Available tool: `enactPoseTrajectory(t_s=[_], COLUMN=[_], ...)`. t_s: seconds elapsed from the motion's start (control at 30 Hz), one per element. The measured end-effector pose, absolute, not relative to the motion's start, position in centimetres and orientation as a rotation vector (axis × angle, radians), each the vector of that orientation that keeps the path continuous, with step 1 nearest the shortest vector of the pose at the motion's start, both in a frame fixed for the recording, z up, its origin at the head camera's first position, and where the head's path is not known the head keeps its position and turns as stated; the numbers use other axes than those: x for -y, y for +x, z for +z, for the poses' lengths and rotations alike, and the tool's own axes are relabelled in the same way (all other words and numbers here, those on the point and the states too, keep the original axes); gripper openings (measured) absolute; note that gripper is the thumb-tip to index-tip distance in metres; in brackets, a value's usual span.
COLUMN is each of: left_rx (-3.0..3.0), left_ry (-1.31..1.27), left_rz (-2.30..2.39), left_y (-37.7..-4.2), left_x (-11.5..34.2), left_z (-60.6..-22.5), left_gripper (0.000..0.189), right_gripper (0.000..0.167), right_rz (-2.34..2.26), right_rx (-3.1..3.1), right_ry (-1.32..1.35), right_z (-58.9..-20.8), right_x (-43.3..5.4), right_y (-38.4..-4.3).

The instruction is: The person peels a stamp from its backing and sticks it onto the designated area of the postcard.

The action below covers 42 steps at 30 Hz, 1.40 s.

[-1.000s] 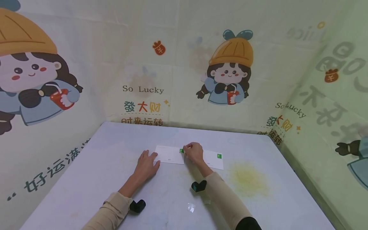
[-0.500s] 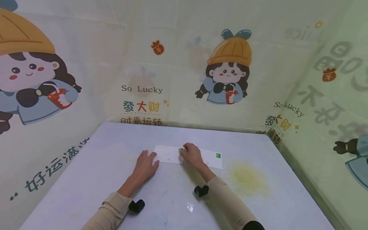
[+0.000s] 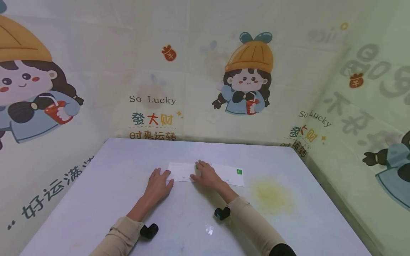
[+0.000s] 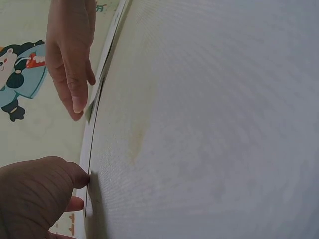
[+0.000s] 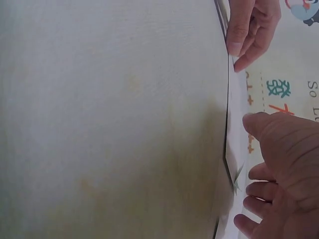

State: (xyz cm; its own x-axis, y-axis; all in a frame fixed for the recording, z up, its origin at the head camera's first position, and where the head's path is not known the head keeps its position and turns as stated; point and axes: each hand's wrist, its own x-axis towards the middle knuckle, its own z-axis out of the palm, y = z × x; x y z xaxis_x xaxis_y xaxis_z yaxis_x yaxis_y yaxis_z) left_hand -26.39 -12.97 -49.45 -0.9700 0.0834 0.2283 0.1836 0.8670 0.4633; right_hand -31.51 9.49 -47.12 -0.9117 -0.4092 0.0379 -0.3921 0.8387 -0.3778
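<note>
Two white envelopes lie end to end across the middle of the table. The left envelope has a green stamp at its upper right, partly covered by my right hand. That hand is over the envelope's right end with fingers extended and the thumb apart. On the left end rest the fingertips of my left hand, its thumb near the lower edge. The right envelope shows its own green stamp and is partly hidden behind my right hand. The right wrist view shows the left envelope edge-on between both hands.
A small clear plastic piece lies on the white table nearer to me, between the forearms. A yellowish stain marks the tabletop at right. Printed cloth walls enclose the back and sides.
My right hand went from pinching at the left envelope's stamp corner to lying with fingers extended over that end, slightly leftward. The left hand stays on the left end. The head view shifted slightly.
</note>
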Motion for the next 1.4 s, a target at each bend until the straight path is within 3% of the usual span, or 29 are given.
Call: enactPoseTrajectory(t_s=[0.27,0.7,1.4], left_rx=[2.863,2.829,2.832], left_ry=[-0.189,-0.212,-0.210], left_rz=[-0.729,-0.713,-0.739], left_y=[-26.42,-26.47,-26.48], left_x=[13.07,12.89,12.90], left_z=[-49.34,-49.05,-49.35], left_gripper=[0.043,0.040,0.041], right_gripper=[0.073,0.072,0.068], right_rz=[-0.372,-0.140,-0.163], right_rx=[-2.912,-2.912,-2.883], right_ry=[-0.657,-0.693,-0.722], right_z=[-47.16,-47.04,-47.00], right_x=[-9.33,-9.45,-9.96], right_y=[-31.25,-31.01,-30.57])
